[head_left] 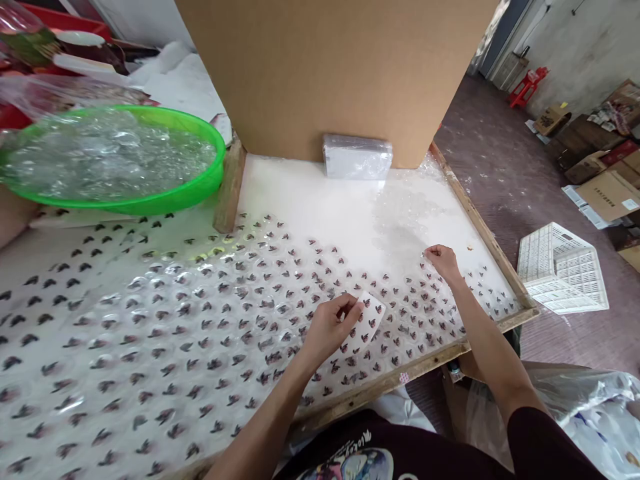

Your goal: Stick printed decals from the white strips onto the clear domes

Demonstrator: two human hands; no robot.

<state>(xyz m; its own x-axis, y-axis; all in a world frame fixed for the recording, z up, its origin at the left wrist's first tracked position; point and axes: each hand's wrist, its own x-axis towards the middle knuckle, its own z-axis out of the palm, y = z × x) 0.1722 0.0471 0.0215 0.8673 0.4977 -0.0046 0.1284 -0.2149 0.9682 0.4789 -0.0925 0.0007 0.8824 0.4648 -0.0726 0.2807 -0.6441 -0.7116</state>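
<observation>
At far left, heaped in a green basin (219, 163): clear plastic pieces (107, 157). Spread across the white tabletop (300, 193): clear rounds with dark motifs (243, 324). Pinching a white sheet of like motifs (371, 321) by its edge in the left hand (327, 328); with the sheet just right of that hand, nearer it than the other, long axis slanting from upper right to lower left. Farther right and farther out, pinching with the right hand (445, 262), perhaps on something too small to make out.
</observation>
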